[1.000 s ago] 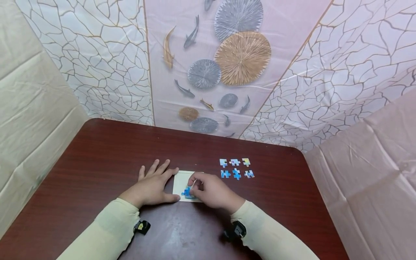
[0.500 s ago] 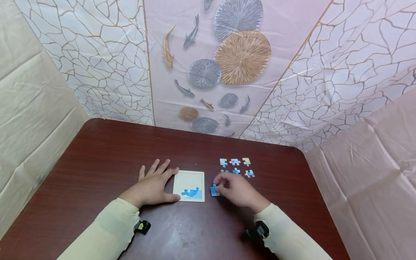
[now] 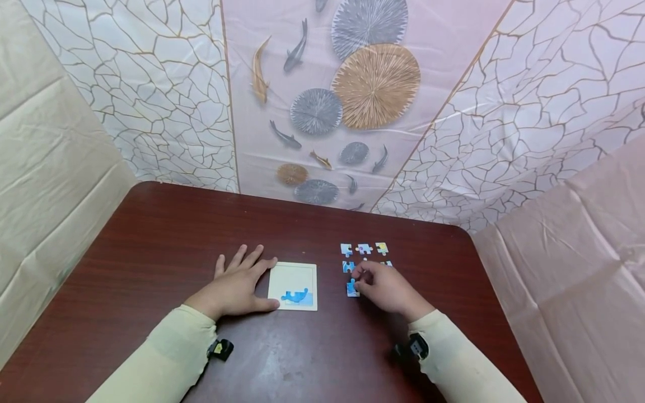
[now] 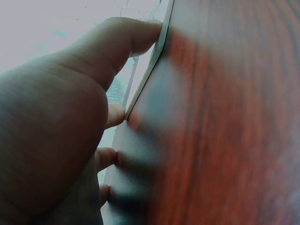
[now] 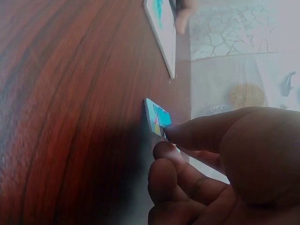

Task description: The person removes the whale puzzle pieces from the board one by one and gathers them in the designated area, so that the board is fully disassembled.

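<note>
My right hand (image 3: 385,288) pinches a blue jigsaw puzzle piece (image 3: 351,289) between thumb and fingers, low over the table or on it; I cannot tell which. In the right wrist view this puzzle piece (image 5: 158,117) also shows some yellow. Fingers spread, my left hand (image 3: 237,285) lies flat, its thumb and index fingertip touching the left edge of a square cream puzzle tray (image 3: 292,274). Two or so joined blue pieces (image 3: 297,296) lie along the tray's bottom. In the left wrist view, the thumb (image 4: 136,35) rests against the tray's edge.
Loose puzzle pieces (image 3: 364,248) lie in rows right of the tray; my right hand partly covers the nearer row (image 3: 348,267). The dark red table (image 3: 171,235) ends at patterned cloth (image 3: 181,112) behind and plain cloth (image 3: 564,268) at the sides.
My right hand has carried the blue puzzle piece off the tray, rightward to a place just in front of the loose pieces. My left hand has stayed put.
</note>
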The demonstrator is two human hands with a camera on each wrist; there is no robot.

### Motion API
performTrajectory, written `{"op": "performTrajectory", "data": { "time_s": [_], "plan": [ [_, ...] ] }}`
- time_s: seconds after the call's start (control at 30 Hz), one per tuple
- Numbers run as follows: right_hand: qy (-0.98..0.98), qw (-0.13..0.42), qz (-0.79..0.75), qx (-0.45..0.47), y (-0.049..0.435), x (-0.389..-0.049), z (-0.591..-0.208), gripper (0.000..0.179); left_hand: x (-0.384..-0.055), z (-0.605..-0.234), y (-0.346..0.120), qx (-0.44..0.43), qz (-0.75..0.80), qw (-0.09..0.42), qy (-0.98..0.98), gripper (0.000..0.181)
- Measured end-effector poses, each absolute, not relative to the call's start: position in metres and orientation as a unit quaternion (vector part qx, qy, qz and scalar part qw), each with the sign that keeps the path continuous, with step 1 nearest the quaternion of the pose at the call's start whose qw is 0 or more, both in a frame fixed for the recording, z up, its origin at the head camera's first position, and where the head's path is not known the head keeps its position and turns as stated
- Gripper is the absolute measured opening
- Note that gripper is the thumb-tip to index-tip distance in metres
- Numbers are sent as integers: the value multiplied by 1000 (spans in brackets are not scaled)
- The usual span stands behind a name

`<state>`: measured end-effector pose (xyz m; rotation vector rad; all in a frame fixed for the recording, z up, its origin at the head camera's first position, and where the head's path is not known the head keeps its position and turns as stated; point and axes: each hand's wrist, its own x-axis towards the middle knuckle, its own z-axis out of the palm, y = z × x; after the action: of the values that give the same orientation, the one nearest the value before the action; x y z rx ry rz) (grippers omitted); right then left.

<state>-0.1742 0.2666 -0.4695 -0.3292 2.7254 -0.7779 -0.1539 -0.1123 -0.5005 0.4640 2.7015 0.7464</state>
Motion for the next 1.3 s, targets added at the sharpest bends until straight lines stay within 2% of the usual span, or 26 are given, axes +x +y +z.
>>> {"op": "performTrajectory", "data": {
  "time_s": [0.43, 0.67, 0.97, 1.3],
  "plan": [
    [956, 148, -224, -120, 266, -181, -468, 5, -157, -504, -111, 162, 257, 144, 942, 105],
    [960, 118, -217, -136, 259, -176, -456, 6, -157, -503, -110, 161, 255, 145, 942, 105],
    [944, 92, -238, -208, 220, -167, -438, 2, -158, -504, -112, 161, 252, 141, 944, 106],
    [912, 92, -259, -305, 169, -161, -462, 13, -156, -505, -114, 162, 261, 150, 940, 105]
  ]
}}
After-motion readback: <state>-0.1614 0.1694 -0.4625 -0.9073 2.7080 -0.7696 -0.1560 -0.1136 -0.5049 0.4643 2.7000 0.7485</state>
